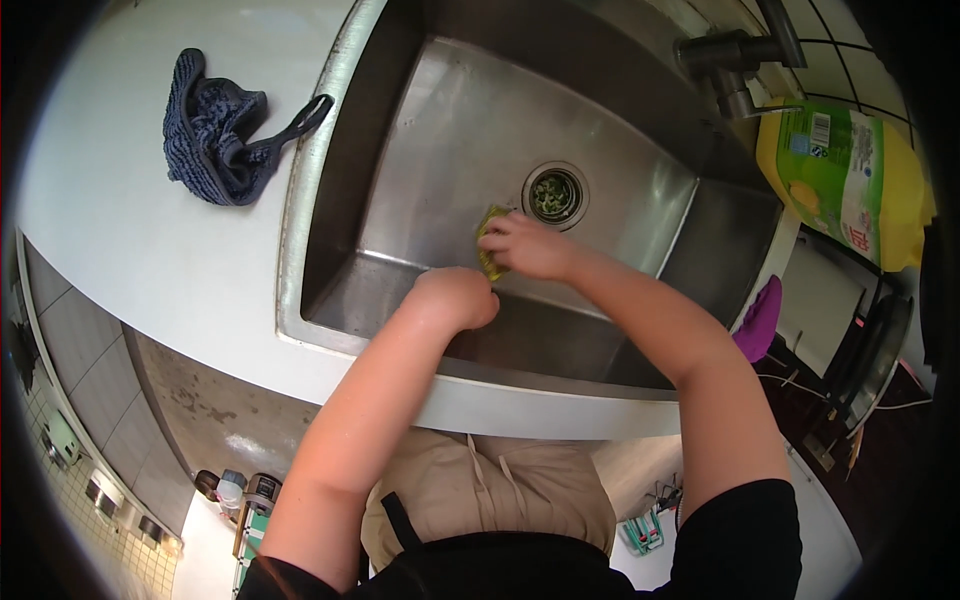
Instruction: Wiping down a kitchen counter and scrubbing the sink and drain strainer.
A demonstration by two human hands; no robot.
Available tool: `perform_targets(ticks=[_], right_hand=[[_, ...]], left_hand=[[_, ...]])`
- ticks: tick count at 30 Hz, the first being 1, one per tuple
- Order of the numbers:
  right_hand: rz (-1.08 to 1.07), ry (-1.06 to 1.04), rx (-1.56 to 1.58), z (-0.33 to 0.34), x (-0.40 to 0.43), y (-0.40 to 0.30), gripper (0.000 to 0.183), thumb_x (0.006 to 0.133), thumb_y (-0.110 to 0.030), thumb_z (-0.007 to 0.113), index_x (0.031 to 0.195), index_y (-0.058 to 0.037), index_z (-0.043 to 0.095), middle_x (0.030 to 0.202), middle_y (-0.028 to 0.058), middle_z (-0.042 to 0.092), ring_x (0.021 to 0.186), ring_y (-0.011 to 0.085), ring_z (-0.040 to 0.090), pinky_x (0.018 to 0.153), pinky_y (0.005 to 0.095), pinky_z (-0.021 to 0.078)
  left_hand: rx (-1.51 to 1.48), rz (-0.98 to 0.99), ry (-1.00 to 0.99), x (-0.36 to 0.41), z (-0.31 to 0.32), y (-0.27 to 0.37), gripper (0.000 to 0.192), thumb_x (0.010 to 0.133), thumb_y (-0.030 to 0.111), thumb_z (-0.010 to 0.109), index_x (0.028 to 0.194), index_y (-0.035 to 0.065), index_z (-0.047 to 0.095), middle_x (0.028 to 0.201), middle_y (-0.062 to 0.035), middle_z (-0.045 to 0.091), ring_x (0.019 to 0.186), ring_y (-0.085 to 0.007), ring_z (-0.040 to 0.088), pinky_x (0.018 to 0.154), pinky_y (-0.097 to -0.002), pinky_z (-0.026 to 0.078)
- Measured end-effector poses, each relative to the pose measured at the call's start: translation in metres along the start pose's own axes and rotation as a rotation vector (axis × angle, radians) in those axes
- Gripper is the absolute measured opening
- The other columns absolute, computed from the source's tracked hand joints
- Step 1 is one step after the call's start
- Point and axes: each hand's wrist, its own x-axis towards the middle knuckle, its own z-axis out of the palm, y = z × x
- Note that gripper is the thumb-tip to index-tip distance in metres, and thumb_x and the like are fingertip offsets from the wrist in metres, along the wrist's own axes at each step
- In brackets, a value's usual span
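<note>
My right hand [531,244] grips a yellow-green scrubbing pad [489,259] low in the stainless-steel sink [457,142]. Just beyond that hand is the round drain [556,174], its strainer holding chopped green scraps. My left hand [459,294] is close by on the left, above the near wall of the basin. Its fingers curl down out of sight, so whether it holds anything is hidden.
A dark blue-grey cloth [217,139] lies on the white counter [97,142], its loop touching the sink rim. A dark faucet [731,56] and a yellow detergent jug [840,180] stand at the right. A purple cloth-like item [759,322] hangs beside the basin.
</note>
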Motion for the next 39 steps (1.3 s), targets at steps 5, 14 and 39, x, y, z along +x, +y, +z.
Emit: perform_targets(ticks=[5, 14, 39], right_hand=[[0.195, -0.061, -0.321, -0.049, -0.044, 0.039, 0.01, 0.07, -0.01, 0.064, 0.077, -0.006, 0.07, 0.109, 0.0012, 0.062, 0.107, 0.0247, 0.054, 0.091, 0.0336, 0.0481], [0.116, 0.271, -0.17, -0.062, 0.02, 0.003, 0.019, 0.075, -0.005, 0.06, 0.091, -0.0019, 0.068, 0.122, 0.0047, 0.062, 0.121, 0.0275, 0.054, 0.097, 0.0343, 0.0495], [1.429, 0.37, -0.005, -0.02, -0.146, 0.024, 0.029, 0.076, -0.001, 0.059, 0.104, -0.005, 0.065, 0.109, 0.0228, 0.061, 0.102, 0.0425, 0.059, 0.089, 0.0441, 0.0495]], left_hand=[[0.01, -0.048, -0.058, -0.005, -0.011, 0.008, 0.036, 0.09, 0.025, 0.046, 0.105, 0.0051, 0.072, 0.114, -0.0152, 0.068, 0.104, -0.0335, 0.065, 0.09, -0.0424, 0.051], [-0.041, 0.013, 0.04, -0.003, -0.002, -0.002, 0.048, 0.094, 0.039, 0.046, 0.075, 0.0044, 0.073, 0.086, -0.0147, 0.071, 0.089, -0.0334, 0.067, 0.084, -0.0449, 0.05], [-0.036, 0.001, 0.023, -0.005, -0.007, 0.0, 0.044, 0.091, 0.039, 0.048, 0.076, 0.0057, 0.073, 0.088, -0.0167, 0.071, 0.088, -0.0341, 0.067, 0.086, -0.044, 0.05]])
